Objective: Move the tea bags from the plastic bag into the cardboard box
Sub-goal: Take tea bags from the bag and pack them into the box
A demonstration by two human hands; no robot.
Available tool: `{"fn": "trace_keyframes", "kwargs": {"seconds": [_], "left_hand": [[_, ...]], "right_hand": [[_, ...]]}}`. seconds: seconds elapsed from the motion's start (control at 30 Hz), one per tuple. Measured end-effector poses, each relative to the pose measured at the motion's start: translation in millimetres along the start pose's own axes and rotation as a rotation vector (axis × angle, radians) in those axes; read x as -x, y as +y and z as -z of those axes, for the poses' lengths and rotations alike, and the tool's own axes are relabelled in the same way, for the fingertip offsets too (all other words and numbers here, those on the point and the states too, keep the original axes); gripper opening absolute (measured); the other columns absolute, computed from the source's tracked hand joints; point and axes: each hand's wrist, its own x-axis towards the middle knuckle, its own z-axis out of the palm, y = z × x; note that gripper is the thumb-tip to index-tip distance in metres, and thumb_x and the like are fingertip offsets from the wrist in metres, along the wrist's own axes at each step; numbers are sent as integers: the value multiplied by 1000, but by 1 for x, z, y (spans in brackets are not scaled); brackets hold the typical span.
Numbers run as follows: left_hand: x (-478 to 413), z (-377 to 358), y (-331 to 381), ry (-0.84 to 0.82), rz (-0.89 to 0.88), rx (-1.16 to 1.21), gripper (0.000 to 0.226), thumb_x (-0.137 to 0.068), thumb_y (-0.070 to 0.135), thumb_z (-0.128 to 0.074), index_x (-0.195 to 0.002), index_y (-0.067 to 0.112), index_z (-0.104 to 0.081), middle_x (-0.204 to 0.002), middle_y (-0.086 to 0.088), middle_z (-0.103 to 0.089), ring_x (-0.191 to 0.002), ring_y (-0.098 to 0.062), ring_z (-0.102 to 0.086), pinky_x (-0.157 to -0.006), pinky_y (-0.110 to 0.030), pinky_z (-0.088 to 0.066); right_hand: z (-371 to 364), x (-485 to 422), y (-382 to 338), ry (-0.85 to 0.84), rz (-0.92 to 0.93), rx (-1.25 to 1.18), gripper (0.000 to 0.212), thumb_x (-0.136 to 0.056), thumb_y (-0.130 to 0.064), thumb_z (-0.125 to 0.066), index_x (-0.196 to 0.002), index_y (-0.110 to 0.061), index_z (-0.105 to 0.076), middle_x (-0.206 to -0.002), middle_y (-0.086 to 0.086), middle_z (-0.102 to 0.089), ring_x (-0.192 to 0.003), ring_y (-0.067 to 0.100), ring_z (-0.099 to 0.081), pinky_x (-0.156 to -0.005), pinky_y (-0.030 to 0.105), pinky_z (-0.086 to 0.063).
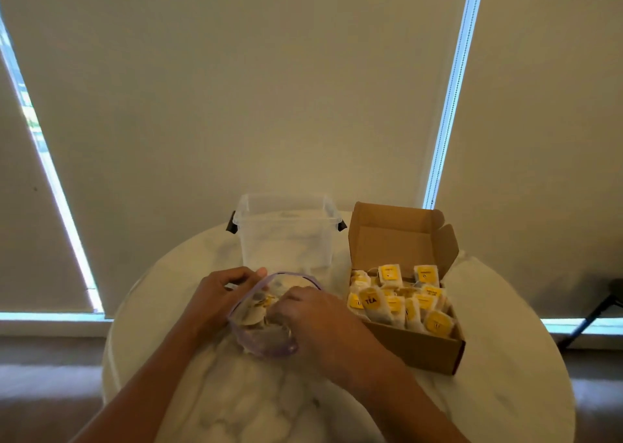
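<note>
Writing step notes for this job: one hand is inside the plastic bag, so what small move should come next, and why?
Probably lift the right hand out with one of the tea bags and carry it to the cardboard box. The left hand holds the plastic bag open, several lie inside, and the open box sits just right of it.

Matt cardboard box [418,346], glossy marble table [256,398]
</note>
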Motion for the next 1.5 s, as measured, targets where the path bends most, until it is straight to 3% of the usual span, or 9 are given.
{"fn": "trace_keyframes", "kwargs": {"seconds": [0.1,0.27,0.4,0.57,0.73,1.0,1.17,1.3,1.5], "left_hand": [[0,1,0,4,5,-34,37,-99,59,-67,-91,28,-86,-86,5,-82,-81,-9,-78,-77,-27,-59],[-3,1,-1,16,-1,-55,38,-99,59,-68,-90,26,-85,-84,5,-81,-76,-4,-75,-77,-29,-59],[-2,0,-3,13,-4,-28,40,-98,59,-68,-91,23,-85,-80,3,-80,-71,-4,-71,-74,-29,-56],[-2,1,-6,0,-27,-64,30,-100,54,-69,-89,30,-84,-81,8,-79,-71,0,-69,-71,-25,-54],[-1,0,-3,9,-59,-85,31,-101,51,-68,-87,27,-82,-78,7,-78,-67,3,-66,-65,-16,-50],[-1,-3,1,41,1,-107,34,-102,52,-67,-87,27,-83,-81,6,-79,-63,4,-63,-63,-14,-49],[0,-4,1,61,3,-152,34,-103,55,-64,-90,31,-84,-81,9,-80,-66,1,-68,-71,-26,-54],[-3,-3,-3,28,-50,-142,25,-105,43,-68,-87,33,-82,-78,6,-78,-65,-2,-65,-68,-25,-52],[-5,-1,-13,-5,-103,-168,16,-104,27,-73,-91,34,-81,-79,6,-77,-69,-1,-66,-65,-21,-50]], "right_hand": [[3,-16,-5,-165,-49,175,35,-91,-19,-75,-125,-16,-72,-129,7,-64,-115,29,-58,-89,40,-53],[-1,-10,-2,-164,-96,166,38,-91,-18,-75,-128,-14,-70,-130,8,-56,-115,30,-57,-89,44,-53],[-3,-1,8,-3,-99,12,24,-90,-20,-73,-114,-25,-74,-119,-1,-58,-106,23,-61,-83,39,-54],[-3,6,10,255,-146,-434,22,-98,-22,-72,-120,-25,-71,-114,-9,-61,-97,5,-63,-85,22,-55],[-7,4,7,140,-17,-256,29,-97,-14,-69,-125,-21,-73,-132,-3,-63,-116,15,-60,-93,31,-53],[-11,-5,-5,-25,-35,-174,33,-93,-18,-73,-127,-20,-74,-129,2,-65,-116,21,-57,-98,38,-53],[-11,-8,-19,-135,-15,-128,16,-79,-2,-78,-92,-12,-79,-114,9,-69,-105,26,-57,-75,35,-44],[-13,-3,-13,-20,-40,-235,32,-84,-14,-76,-115,-17,-66,-124,6,-64,-113,25,-53,-91,42,-52],[-2,7,-2,135,-127,-506,14,-89,-17,-77,-101,-21,-72,-107,-8,-63,-96,9,-60,-85,32,-55]]}}
